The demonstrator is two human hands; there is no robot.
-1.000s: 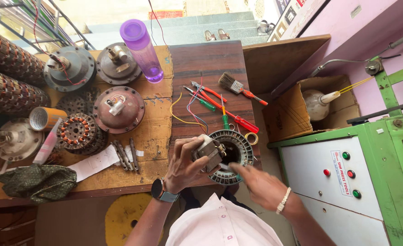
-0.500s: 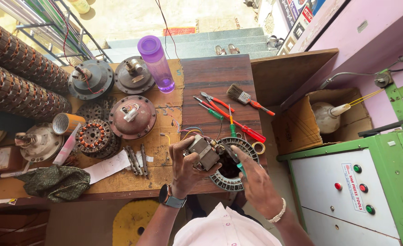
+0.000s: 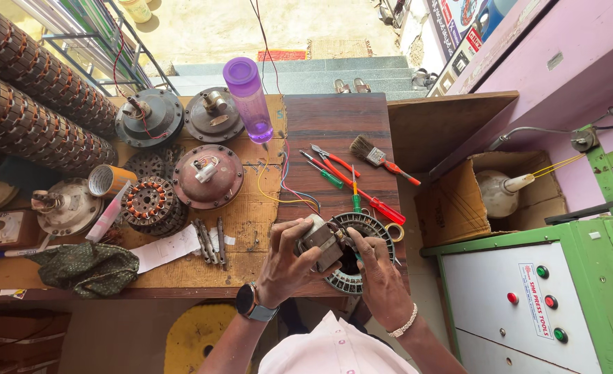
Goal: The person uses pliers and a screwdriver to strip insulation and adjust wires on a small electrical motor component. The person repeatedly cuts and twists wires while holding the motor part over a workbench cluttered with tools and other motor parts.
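My left hand [image 3: 287, 266], with a dark watch on its wrist, grips a small grey metal block [image 3: 319, 242] held over a round ring-shaped stator [image 3: 359, 228] near the bench's front edge. My right hand [image 3: 378, 273], with a bead bracelet, reaches to the same block and stator, its fingertips touching them; what it pinches is hidden. Coloured wires [image 3: 286, 181] run from the stator toward the back of the bench.
Behind the stator lie red-handled pliers [image 3: 334, 161], a red screwdriver [image 3: 370, 199], a green screwdriver [image 3: 327, 176] and a paintbrush [image 3: 379, 158]. A purple bottle [image 3: 248, 99], fan motor housings [image 3: 208, 176], a copper-wound stator [image 3: 150, 202] and a cloth [image 3: 85, 266] crowd the left. A green machine [image 3: 528, 298] stands right.
The view has shifted, so the bench sits further right. My right hand came in from the side and now touches the block and stator. My left hand keeps its hold.
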